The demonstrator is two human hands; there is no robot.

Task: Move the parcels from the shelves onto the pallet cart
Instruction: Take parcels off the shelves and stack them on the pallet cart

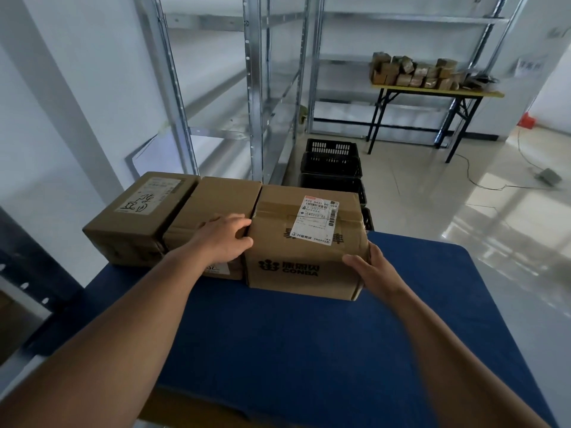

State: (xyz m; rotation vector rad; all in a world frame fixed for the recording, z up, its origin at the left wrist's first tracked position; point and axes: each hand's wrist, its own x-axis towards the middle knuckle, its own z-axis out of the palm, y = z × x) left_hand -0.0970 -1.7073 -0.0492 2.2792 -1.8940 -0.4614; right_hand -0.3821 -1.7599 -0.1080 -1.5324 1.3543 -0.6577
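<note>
parcel [304, 242] on blue cart deck [309, 350]; left hand [227, 239] and right hand [367, 267] gripping its sides.

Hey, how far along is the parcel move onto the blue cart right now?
Done: two brown cardboard parcels, one with handwriting on its label and a plain middle one, sit on the blue pallet cart. In hand: the left hand and right hand grip the brown CONBA-printed box, resting beside them. Left: the visible metal shelves look bare, so possibly little.
</note>
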